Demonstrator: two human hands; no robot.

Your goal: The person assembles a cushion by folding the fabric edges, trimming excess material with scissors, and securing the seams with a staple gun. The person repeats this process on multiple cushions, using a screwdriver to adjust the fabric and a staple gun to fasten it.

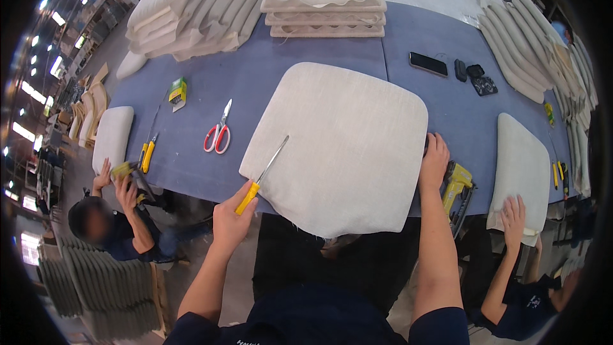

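A cream, fabric-covered seat cushion (348, 144) lies in front of me, its near edge reaching past the table's front edge, with the fabric loose and frayed there. My left hand (231, 220) is closed round the yellow handle of a screwdriver (271, 166), whose long metal shaft points up and away over the cushion's left part. At the cushion's right edge, my right hand (435, 160) grips the side; its thumb is hidden. A yellow staple gun (456, 191) lies just right of my right forearm. Red-handled scissors (218, 135) rest left of the cushion.
Covered cushions (324, 3) are stacked at the back, with more piles (198, 9) at far left and right. A green-yellow box (178, 94), yellow-handled tools (148, 153) and a phone (428, 64) lie on the blue table (332, 51). Co-workers (131, 217) handle cushions at both sides.
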